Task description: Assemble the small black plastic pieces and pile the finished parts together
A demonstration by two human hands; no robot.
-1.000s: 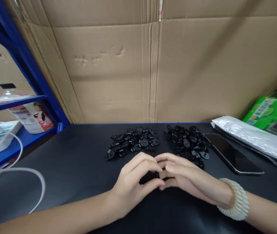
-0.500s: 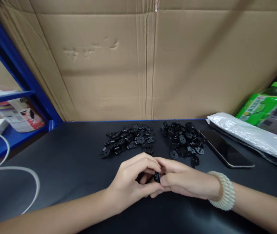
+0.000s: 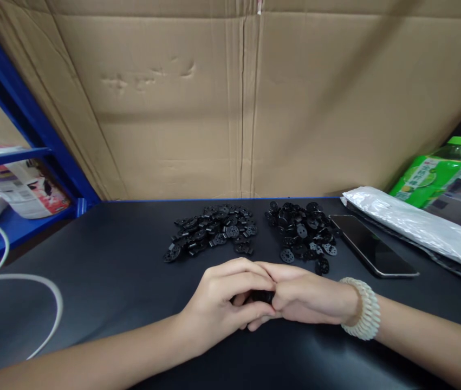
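Observation:
My left hand (image 3: 230, 295) and my right hand (image 3: 299, 295) meet over the front middle of the black table (image 3: 124, 281). Both are closed around a small black part (image 3: 263, 296), mostly covered by the fingers. Beyond the hands, a heap of black disc-shaped parts with holes (image 3: 214, 227) lies left of the middle. A second heap of black parts (image 3: 301, 231) lies to its right, a little beyond my right hand. A pale coiled band (image 3: 362, 309) circles the right wrist.
A dark phone (image 3: 372, 246) lies at the right, beside a silvery package (image 3: 417, 222) and a green bottle (image 3: 429, 176). Blue shelving (image 3: 63, 168) and a white cable (image 3: 53, 292) are at the left. Cardboard (image 3: 165, 108) stands behind the table.
The fingers have closed further over the black part, which shows less upright and more sideways between them. The whole view has shifted slightly.

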